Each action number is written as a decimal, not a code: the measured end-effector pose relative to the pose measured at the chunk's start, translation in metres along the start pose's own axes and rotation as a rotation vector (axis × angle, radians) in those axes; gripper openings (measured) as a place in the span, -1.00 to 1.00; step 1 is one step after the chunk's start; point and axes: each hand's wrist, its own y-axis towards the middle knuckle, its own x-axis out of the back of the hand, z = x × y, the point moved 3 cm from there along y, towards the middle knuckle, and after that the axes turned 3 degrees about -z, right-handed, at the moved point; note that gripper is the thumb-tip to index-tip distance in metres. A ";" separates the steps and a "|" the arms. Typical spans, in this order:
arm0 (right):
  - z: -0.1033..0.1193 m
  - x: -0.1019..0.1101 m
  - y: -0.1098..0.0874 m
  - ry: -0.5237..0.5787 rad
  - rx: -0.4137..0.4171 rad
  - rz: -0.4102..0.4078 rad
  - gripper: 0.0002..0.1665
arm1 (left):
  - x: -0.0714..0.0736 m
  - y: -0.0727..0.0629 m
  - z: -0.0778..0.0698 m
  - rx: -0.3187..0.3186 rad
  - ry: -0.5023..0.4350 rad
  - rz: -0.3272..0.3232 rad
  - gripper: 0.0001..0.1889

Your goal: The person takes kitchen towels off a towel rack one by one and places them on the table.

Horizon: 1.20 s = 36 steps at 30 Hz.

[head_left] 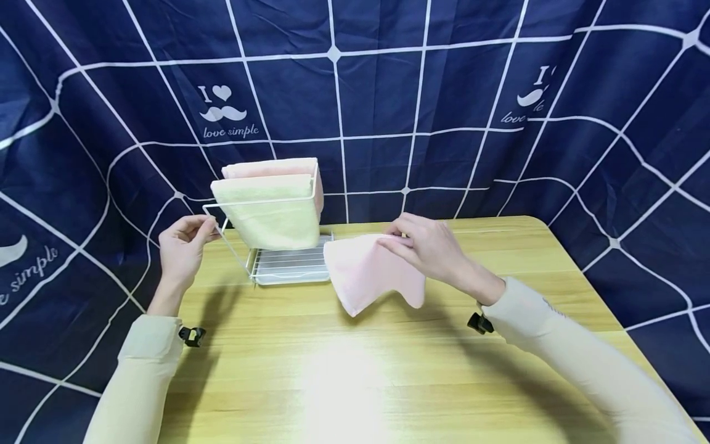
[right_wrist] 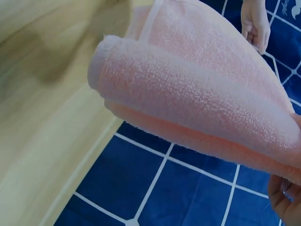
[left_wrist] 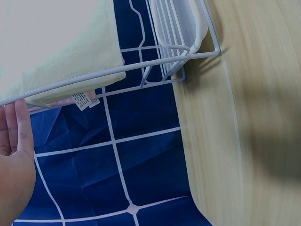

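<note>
My left hand (head_left: 180, 250) pinches the upper left corner of a white wire rack (head_left: 291, 271) near the table's back edge. In the left wrist view, the fingertips of this hand lie right at the long wire bar (left_wrist: 117, 69). A pale green towel (head_left: 269, 216) hangs folded over the rack's front bar, with a pink towel (head_left: 277, 165) behind it, mostly hidden. To the rack's right, my right hand (head_left: 432, 250) pinches the upper edge of another pink towel (head_left: 368, 268). That towel hangs loosely folded above the table, its lower corners drooping.
The rack stands on a light wood table (head_left: 266, 357), with a shallow wire-covered tray at its base. Dark blue cloth (head_left: 383, 98) with white lines closes off the back and both sides. A white label (left_wrist: 81, 100) dangles below the towels in the left wrist view.
</note>
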 end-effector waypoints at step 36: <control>-0.036 -0.055 -0.035 0.036 -0.234 0.074 -0.85 | 0.001 0.001 0.004 0.003 0.014 -0.041 -0.84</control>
